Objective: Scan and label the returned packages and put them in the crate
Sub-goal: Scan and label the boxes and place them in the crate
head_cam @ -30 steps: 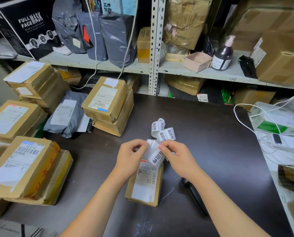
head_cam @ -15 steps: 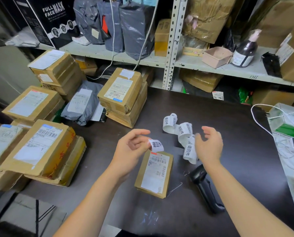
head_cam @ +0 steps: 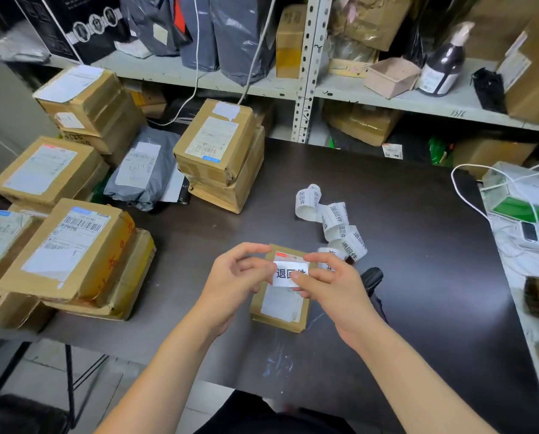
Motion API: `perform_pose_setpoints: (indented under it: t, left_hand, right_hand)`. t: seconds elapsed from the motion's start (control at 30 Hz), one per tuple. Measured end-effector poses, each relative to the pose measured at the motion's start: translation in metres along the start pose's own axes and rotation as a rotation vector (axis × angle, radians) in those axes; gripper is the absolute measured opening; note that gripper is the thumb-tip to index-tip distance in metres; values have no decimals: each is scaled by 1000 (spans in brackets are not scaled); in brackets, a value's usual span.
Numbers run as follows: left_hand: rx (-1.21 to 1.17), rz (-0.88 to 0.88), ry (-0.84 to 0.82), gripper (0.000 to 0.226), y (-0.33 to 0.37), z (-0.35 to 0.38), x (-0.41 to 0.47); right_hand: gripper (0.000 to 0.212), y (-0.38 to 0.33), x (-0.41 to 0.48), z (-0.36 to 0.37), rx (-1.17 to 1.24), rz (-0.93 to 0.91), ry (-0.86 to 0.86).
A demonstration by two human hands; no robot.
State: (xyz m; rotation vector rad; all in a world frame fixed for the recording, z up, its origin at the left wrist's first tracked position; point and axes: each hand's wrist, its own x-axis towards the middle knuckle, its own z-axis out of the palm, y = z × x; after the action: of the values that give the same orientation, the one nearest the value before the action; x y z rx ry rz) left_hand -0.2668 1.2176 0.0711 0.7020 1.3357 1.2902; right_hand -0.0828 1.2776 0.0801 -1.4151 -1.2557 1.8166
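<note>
The dark table point(head_cam: 418, 277) fills most of what you see, and a pale metal shelf point(head_cam: 355, 86) runs along its far edge, crowded with boxes, grey bags and a pump bottle point(head_cam: 443, 67). On your left, a heap of taped cardboard boxes point(head_cam: 73, 252) sits at the table's corner, their shipping slips facing up. Further back, two boxes stacked one on the other point(head_cam: 218, 145) stand on the table, and a grey mailing bag point(head_cam: 146, 170) lies just beside them on their left.

Right in front of you, a small box point(head_cam: 282, 305) lies flat on the table with its slip upward, partly hidden under your hands. Your left hand point(head_cam: 236, 277) and your right hand point(head_cam: 334, 286) are close together above it, fingers curled. Each pinches one end of a single white label point(head_cam: 285, 274).

A curled strip of labels point(head_cam: 334, 220) lies on the table behind your right hand, with its near end at your right fingers. The black scanner point(head_cam: 373, 277) rests on the table just beside your right hand, mostly hidden behind it.

You are holding the label over the top end of the small box's slip, its printed side facing you. Whether it touches the box cannot be told.
</note>
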Motion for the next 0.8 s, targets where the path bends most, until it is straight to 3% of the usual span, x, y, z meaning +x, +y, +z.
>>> perform_pose_setpoints:
  t: [0.13, 0.27, 0.53, 0.7, 0.8]
  left_hand:
    - [296, 46, 125, 21, -24, 5, -1]
    - [571, 77, 159, 24, -48, 4, 2]
    - [908, 219, 64, 17, -64, 3, 6]
    - [1201, 220, -15, 12, -67, 3, 6]
    - [1204, 149, 25, 19, -68, -6, 6]
  right_hand:
    - [24, 31, -7, 14, -61, 53, 153]
    - [14, 56, -2, 30, -419, -16, 326]
    - [9, 67, 10, 45, -757, -36, 434]
    - [30, 71, 11, 41, -727, 36, 486]
    - [32, 75, 8, 35, -608, 123, 510]
